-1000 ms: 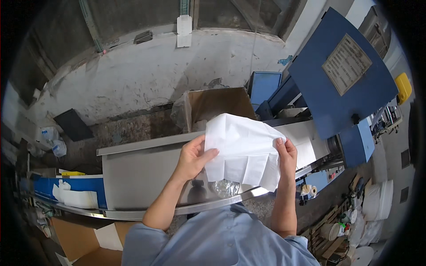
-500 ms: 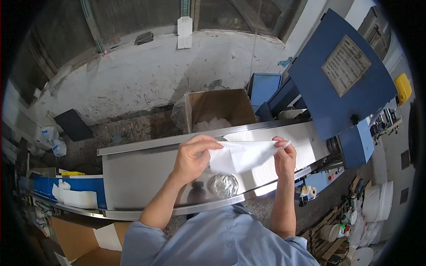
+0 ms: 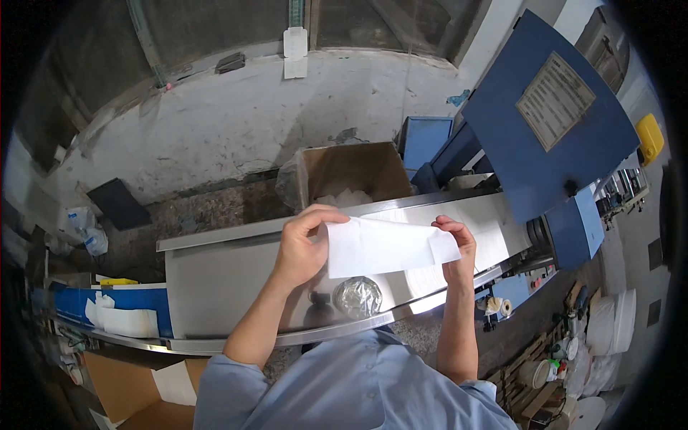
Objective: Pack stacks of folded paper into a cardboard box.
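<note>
A white folded sheet (image 3: 387, 247), thin like paper or soft cloth, is stretched between my two hands above a metal work surface. My left hand (image 3: 304, 244) pinches its upper left corner between thumb and fingers. At the other end, my right hand (image 3: 460, 247) grips the right edge, its thumb hidden behind the sheet. Below the sheet, near the front edge, rests a shiny round bundle (image 3: 358, 297) that looks wrapped in clear film or foil. A dark bottle-like shape (image 3: 319, 309) shows just left of it.
Behind the metal surface (image 3: 222, 287) stands an open cardboard box (image 3: 351, 168) with whitish material inside. A blue machine panel (image 3: 552, 115) rises at the right. White paper (image 3: 125, 319) lies on a blue section at the left, above another open carton (image 3: 122, 387).
The sheet has tilted and spread out flatter, showing a broader face and a folded right end. Both hands have shifted slightly left while keeping hold.
</note>
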`<state>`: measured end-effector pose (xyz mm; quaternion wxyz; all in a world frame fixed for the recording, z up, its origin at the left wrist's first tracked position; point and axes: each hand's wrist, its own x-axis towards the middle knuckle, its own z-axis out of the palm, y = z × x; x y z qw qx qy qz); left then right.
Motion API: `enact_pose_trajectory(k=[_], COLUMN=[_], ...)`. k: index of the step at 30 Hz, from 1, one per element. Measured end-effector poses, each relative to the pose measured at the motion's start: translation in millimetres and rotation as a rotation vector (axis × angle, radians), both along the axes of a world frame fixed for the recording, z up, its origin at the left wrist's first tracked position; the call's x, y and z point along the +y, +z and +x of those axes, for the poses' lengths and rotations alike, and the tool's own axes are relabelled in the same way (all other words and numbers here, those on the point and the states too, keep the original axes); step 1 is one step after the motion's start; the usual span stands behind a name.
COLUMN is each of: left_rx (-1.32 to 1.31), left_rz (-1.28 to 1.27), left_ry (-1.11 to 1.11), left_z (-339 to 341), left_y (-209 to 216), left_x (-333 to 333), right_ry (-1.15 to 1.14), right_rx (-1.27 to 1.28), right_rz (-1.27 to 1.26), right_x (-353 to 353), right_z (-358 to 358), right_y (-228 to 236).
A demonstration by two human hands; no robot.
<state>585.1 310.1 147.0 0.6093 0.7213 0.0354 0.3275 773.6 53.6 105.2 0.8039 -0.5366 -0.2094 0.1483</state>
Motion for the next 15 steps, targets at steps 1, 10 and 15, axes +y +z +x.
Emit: enact_pose_trajectory(k=[1,10,15], left_rx=[-0.008,-0.038,-0.069], left_rz=[-0.04,-0.156,-0.258], left_ry=[-0.009,-0.034,-0.046], left_z=[1,2,5], left_y=[-1,-7,-9], left_x=[0,11,14], right_ry=[0.002,0.0,0.016], right_rx=[-0.016,-0.101,-0.177], right_rz=[0.006,-0.046,-0.081], right_x=[-1,3,0], right_z=[0,-11,-11], right_y=[0,16,19])
